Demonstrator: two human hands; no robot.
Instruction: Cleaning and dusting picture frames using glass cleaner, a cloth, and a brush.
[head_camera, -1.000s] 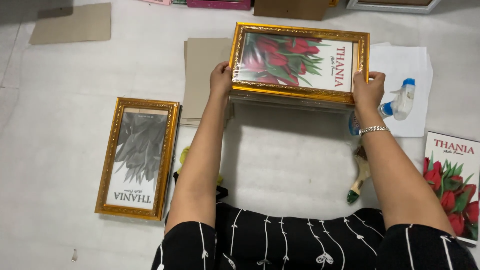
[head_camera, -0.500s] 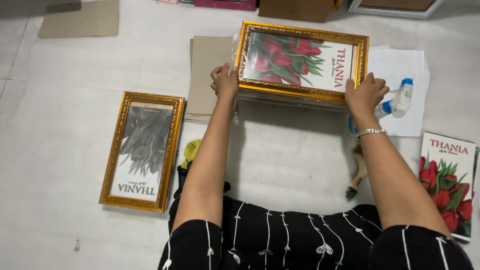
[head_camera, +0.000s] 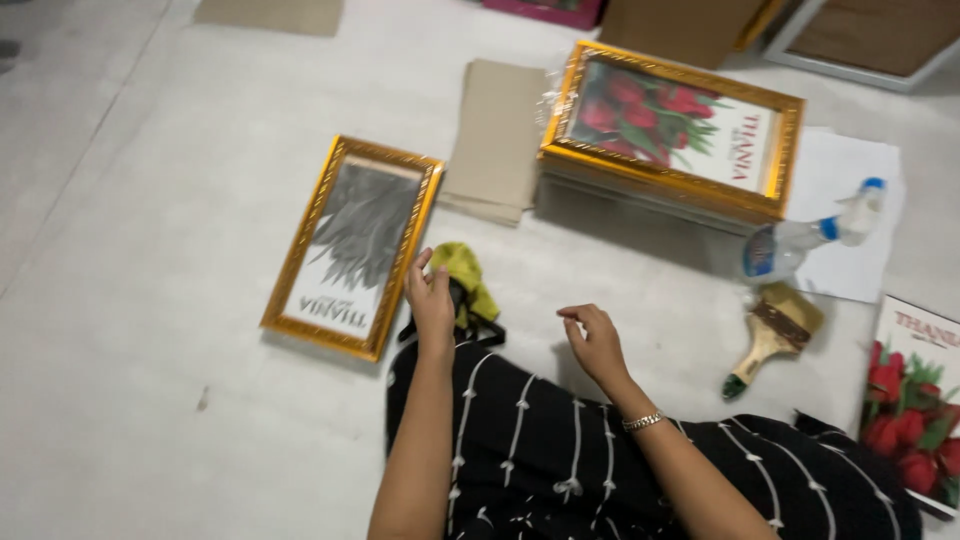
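- The yellow-green cloth (head_camera: 468, 280) lies crumpled on the floor at the knee, touched by the left hand (head_camera: 432, 300), whose fingers curl loosely on it without a firm grip; a careless tug could drag it off.
- The gold-framed grey leaf picture (head_camera: 355, 245) sits just beside at nine o'clock (easily knocked by that elbow).
- The right hand (head_camera: 592, 340), at three o'clock, hovers empty, fingers half bent.
- Further, at two o'clock, the clear spray bottle with a blue nozzle (head_camera: 805, 235) lies near the stacked gold-framed red flower picture (head_camera: 672, 130); a leak could wet it.
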